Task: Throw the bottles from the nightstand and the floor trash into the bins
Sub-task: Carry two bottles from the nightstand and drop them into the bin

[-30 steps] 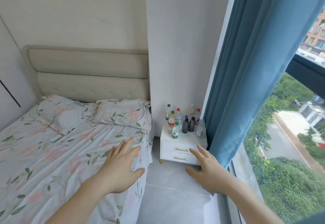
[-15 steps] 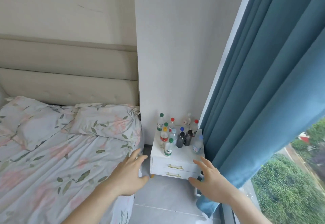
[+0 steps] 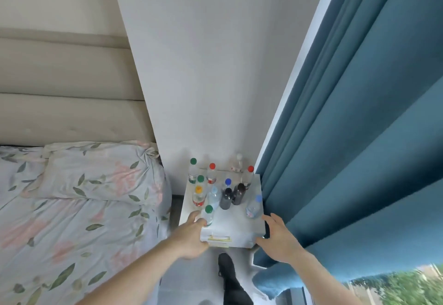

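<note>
A white nightstand [image 3: 236,225] with a gold drawer handle carries several plastic bottles with green, red, blue, yellow and white caps, plus two dark bottles [image 3: 232,195]. My left hand [image 3: 191,236] reaches the front left corner, and its thumb and fingertips touch the base of a green-capped bottle [image 3: 208,214] without closing round it. My right hand [image 3: 279,238] hovers with spread fingers at the front right corner, just below a blue-capped clear bottle [image 3: 253,207], holding nothing.
The bed [image 3: 60,232] with a floral sheet and pillow [image 3: 100,173] lies on the left. A blue curtain [image 3: 347,161] hangs right against the nightstand. My dark shoe [image 3: 226,266] stands on the grey floor just before the drawers.
I have stepped up to the nightstand, which now lies right below me. Both hands moved forward: the left reached the green-capped bottle, the right came to the front right corner.
</note>
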Available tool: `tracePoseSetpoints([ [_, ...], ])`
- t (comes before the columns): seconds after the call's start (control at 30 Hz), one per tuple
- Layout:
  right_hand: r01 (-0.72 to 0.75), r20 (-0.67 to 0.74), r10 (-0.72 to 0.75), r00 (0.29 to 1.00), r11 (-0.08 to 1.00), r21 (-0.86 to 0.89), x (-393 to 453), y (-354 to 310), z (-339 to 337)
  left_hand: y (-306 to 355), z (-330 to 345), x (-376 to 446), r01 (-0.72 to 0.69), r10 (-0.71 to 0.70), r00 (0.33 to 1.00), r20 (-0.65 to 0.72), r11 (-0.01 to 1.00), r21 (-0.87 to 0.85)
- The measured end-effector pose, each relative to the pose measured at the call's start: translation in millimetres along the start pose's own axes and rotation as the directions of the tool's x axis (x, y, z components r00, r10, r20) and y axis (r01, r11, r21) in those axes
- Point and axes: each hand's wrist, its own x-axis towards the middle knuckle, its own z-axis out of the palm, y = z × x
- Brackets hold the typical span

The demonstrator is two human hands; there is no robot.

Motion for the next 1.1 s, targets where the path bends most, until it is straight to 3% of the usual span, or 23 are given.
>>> tracePoseSetpoints([
  [0.33,-0.115,0.178,0.144,0.973,0.980,-0.163,202,36,-25,12,-1,159,0.159,-0.143,0.980,0.138,0.981,-0.107],
  [0.57,-0.052,0.225,0.124,0.967,0.953,-0.299,293,54,-12,9,34,223,0.273,-0.236,0.953,0.191,0.942,-0.195],
  [0.73,-0.058,0.244,0.130,0.961,0.958,-0.281,317,72,5,6,51,238,0.317,-0.285,0.943,0.170,0.926,-0.207],
  [0.87,-0.059,0.170,0.097,0.981,0.975,-0.213,321,75,1,0,59,239,0.340,-0.314,0.939,0.140,0.906,-0.251],
  [1.1,0.165,0.211,-0.115,0.971,0.957,-0.238,292,48,-14,8,40,187,0.319,-0.338,0.941,0.018,0.868,-0.381],
])
